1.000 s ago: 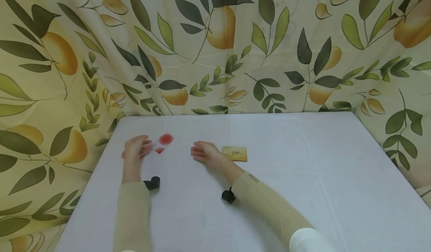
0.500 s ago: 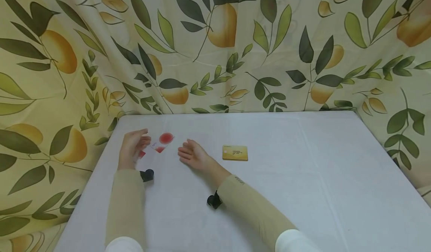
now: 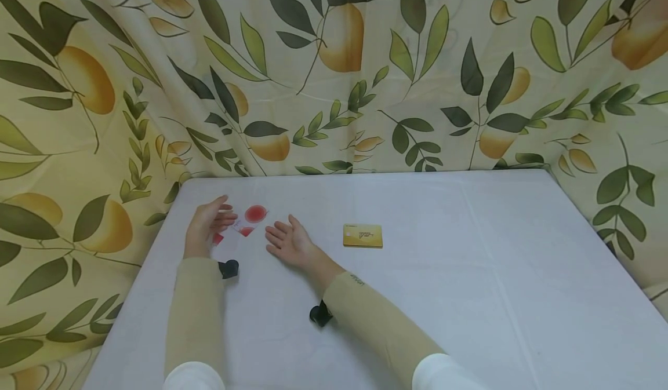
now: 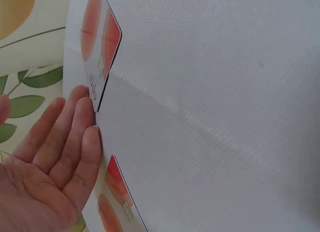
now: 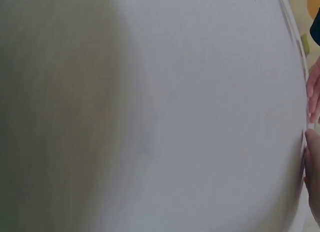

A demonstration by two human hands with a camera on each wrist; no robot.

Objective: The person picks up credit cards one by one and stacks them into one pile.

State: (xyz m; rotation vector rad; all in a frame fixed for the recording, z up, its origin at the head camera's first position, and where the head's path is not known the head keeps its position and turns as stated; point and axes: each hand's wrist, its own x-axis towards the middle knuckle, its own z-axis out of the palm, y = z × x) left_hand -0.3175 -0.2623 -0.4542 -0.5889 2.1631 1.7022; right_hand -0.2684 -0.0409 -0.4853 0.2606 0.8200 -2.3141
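My left hand (image 3: pixel 210 222) is on the left of the table, its fingers loosely extended. In the left wrist view its fingertips are right at the corner of a white bank card with red circles (image 4: pixel 102 46). A second red-and-white card (image 4: pixel 118 192) lies below the fingers; in the head view only its red corner (image 3: pixel 217 239) shows past the hand. The first card (image 3: pixel 255 214) lies between both hands. My right hand (image 3: pixel 292 243), palm partly up with fingers extended, holds nothing and is just right of that card. Only its edge (image 5: pixel 313 167) shows in the right wrist view.
A gold card (image 3: pixel 362 236), seemingly stacked, lies right of my right hand on the white-covered table (image 3: pixel 443 297). A curtain printed with fruit and leaves (image 3: pixel 313 112) stands behind and along the sides. Black wrist cameras (image 3: pixel 320 314) hang beside both sleeves.
My right hand has moved left, away from the gold card and toward the red-and-white card. The left hand has shifted slightly forward and left, uncovering the second card's red corner.
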